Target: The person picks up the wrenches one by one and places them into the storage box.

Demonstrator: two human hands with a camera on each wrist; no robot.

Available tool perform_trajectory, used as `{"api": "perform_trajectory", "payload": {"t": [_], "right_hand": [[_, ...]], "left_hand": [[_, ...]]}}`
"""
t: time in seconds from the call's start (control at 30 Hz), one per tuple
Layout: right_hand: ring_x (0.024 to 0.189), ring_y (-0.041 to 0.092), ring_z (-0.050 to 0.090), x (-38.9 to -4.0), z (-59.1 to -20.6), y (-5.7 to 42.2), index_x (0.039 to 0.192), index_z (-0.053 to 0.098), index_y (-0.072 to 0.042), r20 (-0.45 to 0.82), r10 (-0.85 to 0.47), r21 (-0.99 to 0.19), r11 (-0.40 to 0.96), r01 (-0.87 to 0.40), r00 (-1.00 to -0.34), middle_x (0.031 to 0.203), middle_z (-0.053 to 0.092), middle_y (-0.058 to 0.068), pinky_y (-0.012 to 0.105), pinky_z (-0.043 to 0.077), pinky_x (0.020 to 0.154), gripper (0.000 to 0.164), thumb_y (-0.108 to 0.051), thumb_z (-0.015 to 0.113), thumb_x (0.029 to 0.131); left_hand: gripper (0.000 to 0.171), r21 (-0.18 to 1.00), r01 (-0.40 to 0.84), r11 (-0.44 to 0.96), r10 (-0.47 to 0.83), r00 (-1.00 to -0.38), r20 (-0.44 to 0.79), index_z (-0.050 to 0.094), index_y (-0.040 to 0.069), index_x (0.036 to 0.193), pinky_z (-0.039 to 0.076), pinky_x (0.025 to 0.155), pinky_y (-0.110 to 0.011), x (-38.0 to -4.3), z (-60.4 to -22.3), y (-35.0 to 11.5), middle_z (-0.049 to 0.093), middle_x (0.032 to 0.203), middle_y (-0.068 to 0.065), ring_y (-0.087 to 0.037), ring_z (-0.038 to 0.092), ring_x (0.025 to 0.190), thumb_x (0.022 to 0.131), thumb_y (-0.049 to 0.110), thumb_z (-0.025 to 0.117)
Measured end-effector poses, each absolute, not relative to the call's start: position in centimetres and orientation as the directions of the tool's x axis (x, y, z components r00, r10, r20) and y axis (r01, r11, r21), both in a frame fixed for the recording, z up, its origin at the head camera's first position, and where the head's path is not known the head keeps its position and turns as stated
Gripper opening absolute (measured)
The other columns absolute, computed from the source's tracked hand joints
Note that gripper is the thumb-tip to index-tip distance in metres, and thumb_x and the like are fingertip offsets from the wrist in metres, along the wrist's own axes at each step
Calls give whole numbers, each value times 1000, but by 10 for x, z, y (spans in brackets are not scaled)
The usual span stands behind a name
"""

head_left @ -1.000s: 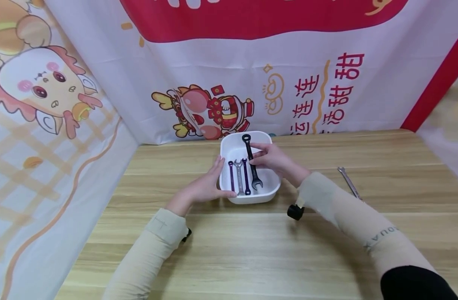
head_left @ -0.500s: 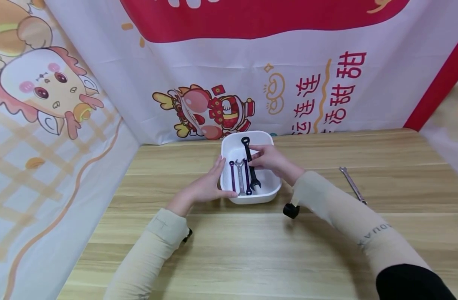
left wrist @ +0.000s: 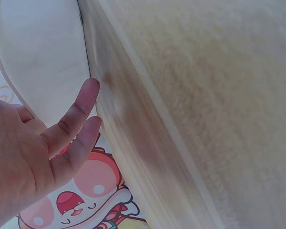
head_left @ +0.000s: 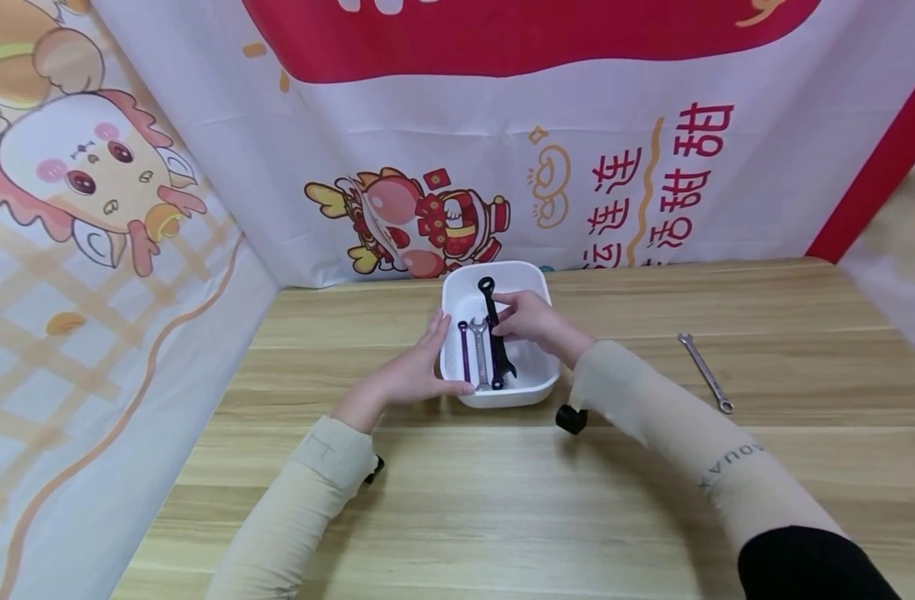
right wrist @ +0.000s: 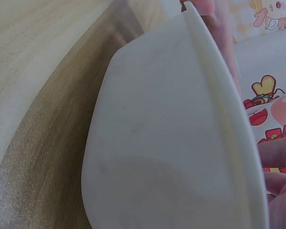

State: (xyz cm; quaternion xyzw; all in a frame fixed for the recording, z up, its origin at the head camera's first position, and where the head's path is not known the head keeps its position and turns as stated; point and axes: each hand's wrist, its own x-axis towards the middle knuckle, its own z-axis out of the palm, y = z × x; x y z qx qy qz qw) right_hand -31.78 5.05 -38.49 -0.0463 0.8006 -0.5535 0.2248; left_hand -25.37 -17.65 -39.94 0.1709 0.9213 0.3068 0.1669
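Observation:
A white plastic tub (head_left: 534, 357) stands at the back of the table. My left hand (head_left: 408, 371) holds its near left corner, thumb on the front rim and fingers along the left wall; two fingers (left wrist: 74, 114) extend beside the tub in the left wrist view. Inside, a purple wrench (head_left: 465, 354) and a silver wrench (head_left: 480, 358) lie side by side. My right hand (head_left: 536, 325) pinches a larger black combination wrench (head_left: 500, 354) over the tub, its open end toward me. It largely covers a second purple wrench. The tub's wall (right wrist: 157, 119) hides the wrenches in the right wrist view.
A silver combination wrench (head_left: 705, 372) lies on the wooden table (head_left: 457, 500) to the right, beyond my right forearm. A printed cloth (head_left: 442, 108) hangs right behind the tub, and another cloth (head_left: 127, 350) borders the table's left side.
My right hand has moved a little left with the black wrench, which now overlaps the right-hand purple wrench. The left hand keeps its place on the tub.

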Motion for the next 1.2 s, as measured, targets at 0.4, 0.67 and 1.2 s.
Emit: {"api": "perform_trajectory", "payload": {"t": [0.4,0.67,1.2], "right_hand": [[108,31,64,-323,-391,49,157,35,-1,-308,-307,-877,459,143,-900,127,61,25,34,58,91,73,11,65,92],[110,30,65,-328,-391,45,157,38,-5,-346,-293,-799,590,117,-891,136,60,22,36,56,94,70,5,66,94],[105,29,64,-327,-391,43,155,40,-1,-364,-259,-706,704,84,-895,156,44,19,33,57,86,66,6,63,93]], "left_hand": [[122,619,205,758,414,-885,-213,-3,14,166,19,123,-47,-253,-399,-177,-17,170,-3,-27,4,156,85,52,81],[122,617,206,760,414,-884,-215,-3,13,166,18,123,-48,-256,-400,-177,-19,170,-2,-27,2,156,86,51,81],[121,611,218,761,421,-883,-209,-4,12,165,18,123,-47,-256,-399,-176,-19,169,-2,-28,4,156,87,50,80]]}}
